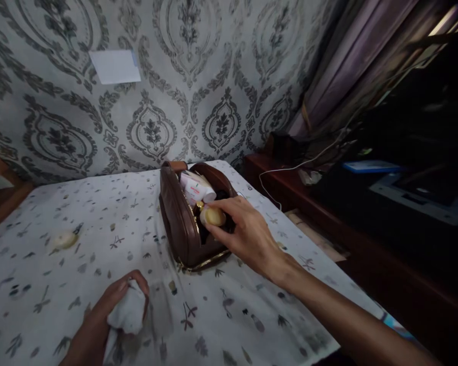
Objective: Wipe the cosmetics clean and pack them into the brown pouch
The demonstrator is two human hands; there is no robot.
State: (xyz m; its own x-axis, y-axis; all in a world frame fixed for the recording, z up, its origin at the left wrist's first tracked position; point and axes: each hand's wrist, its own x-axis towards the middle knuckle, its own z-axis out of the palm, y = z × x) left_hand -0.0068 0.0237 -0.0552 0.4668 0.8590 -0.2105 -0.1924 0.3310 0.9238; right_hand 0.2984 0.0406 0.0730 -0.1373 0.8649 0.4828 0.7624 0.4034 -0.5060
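A brown leather bag (179, 223) with a gold zipper stands unzipped on the patterned white cloth. Inside it lie a white tube (198, 189) with red print and a small gold-coloured item (199, 205). My right hand (248, 231) reaches to the bag's opening, thumb and fingers closed around a round yellowish jar (214, 217). At the lower left, my left hand (114, 310) grips a crumpled white cloth (129, 309) above the table covering.
A pale round object (64, 239) lies on the left of the patterned cloth (99, 213). Wooden furniture (3, 195) stands at the far left. On the right are a dark red wooden surface (278, 178), a white cable (309, 163) and a blue-edged item (372, 166).
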